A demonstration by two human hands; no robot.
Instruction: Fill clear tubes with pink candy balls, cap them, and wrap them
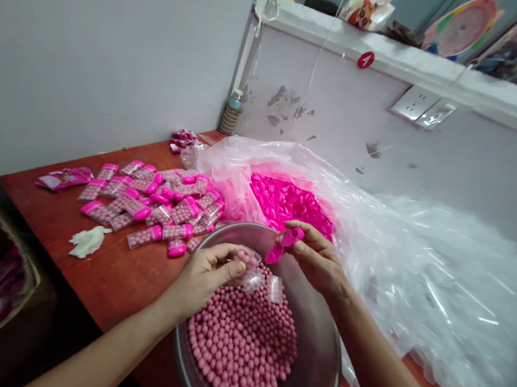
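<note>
My left hand (216,272) is closed around a clear plastic bottle (247,256) with pink balls inside, over the far part of a metal bowl (332,373). Pinched in my right hand (319,255) is a bright pink cap (286,244), with its lid part flipped open. The cap is close to the bottle but apart from it. Below both hands, many round pink balls (243,339) lie in the bowl. On top of them rests a clear empty bottle (275,289); another clear piece (253,281) is beside it, partly hidden by my left hand.
Filled bottles with pink caps (147,197) are heaped on the red table (110,282). A plastic bag of pink caps (292,203) stands behind the bowl. Clear bottles in plastic (452,288) spread at right. A cardboard box (30,293) holds pink packets at left.
</note>
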